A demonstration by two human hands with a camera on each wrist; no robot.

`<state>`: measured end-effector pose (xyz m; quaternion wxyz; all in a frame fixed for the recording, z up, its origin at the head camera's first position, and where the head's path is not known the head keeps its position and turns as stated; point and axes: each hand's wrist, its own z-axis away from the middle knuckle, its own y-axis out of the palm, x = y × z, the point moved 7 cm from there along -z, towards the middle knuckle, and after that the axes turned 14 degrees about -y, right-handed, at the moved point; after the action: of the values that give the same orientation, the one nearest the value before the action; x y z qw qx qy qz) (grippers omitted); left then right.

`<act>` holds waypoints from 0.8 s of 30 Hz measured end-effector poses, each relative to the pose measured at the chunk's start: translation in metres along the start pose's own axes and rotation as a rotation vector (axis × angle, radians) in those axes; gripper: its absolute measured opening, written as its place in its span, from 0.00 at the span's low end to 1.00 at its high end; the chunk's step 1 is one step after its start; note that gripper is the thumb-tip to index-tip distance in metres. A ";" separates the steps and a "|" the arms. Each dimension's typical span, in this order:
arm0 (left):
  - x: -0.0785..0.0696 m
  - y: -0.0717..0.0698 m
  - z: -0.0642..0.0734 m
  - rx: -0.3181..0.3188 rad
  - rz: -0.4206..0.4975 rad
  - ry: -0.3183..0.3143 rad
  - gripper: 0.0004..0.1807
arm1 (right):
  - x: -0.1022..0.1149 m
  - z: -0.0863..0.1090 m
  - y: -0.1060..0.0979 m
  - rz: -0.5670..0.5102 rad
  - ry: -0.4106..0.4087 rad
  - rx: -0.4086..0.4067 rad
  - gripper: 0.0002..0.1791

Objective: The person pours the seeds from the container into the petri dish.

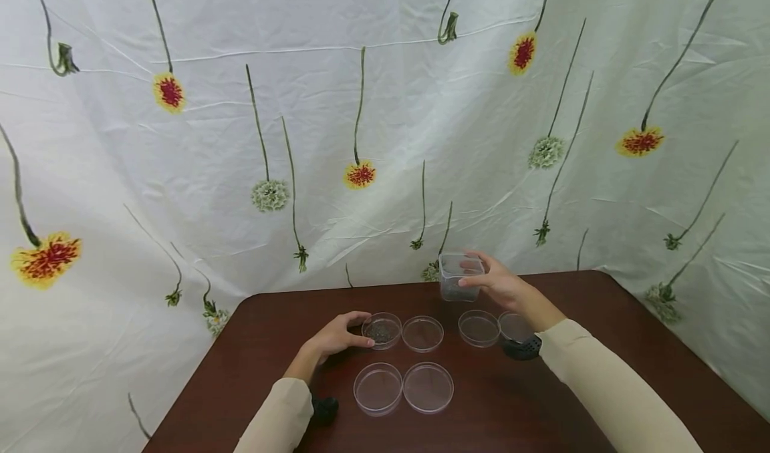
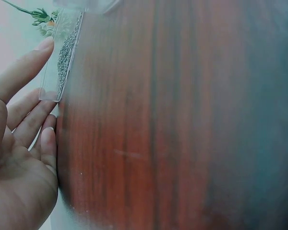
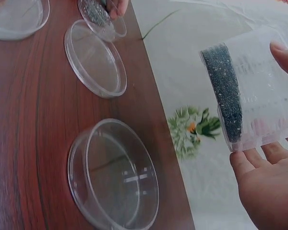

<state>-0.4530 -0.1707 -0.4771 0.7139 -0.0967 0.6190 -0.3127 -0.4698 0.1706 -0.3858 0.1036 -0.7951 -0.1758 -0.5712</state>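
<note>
My left hand (image 1: pixel 337 336) holds the near-left side of a clear petri dish (image 1: pixel 381 333) with small dark grey seeds spread in it. In the left wrist view the thumb lies at the rim of this dish (image 2: pixel 49 88) and the fingers are behind it; the seeds (image 2: pixel 67 60) lie along its bottom. Raised over the back of the table, my right hand (image 1: pixel 502 284) grips a clear square plastic tub (image 1: pixel 455 289). A thick layer of the same seeds (image 3: pixel 224 91) fills the bottom of the tub in the right wrist view, with the thumb and fingers around its sides.
A clear petri dish (image 1: pixel 423 334) stands right beside the seeded one. Two more dishes, one at the left (image 1: pixel 478 328) and one partly behind the right wrist, stand farther right. Two larger-looking dishes (image 1: pixel 377 387) sit nearer. A flowered white cloth (image 1: pixel 385 119) hangs behind the brown table (image 1: pixel 505 406).
</note>
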 end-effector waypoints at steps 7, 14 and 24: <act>-0.001 0.001 -0.001 0.007 -0.003 0.004 0.38 | 0.003 0.013 -0.021 0.040 0.002 0.003 0.53; -0.002 0.002 -0.002 0.011 -0.009 0.005 0.38 | 0.005 0.029 -0.041 0.066 0.014 -0.011 0.53; -0.001 0.001 -0.002 0.013 -0.001 0.002 0.38 | 0.003 0.050 -0.068 0.126 0.012 -0.027 0.53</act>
<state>-0.4547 -0.1689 -0.4772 0.7136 -0.0919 0.6179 -0.3171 -0.4523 0.2521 -0.4014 0.1298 -0.8024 -0.1173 -0.5706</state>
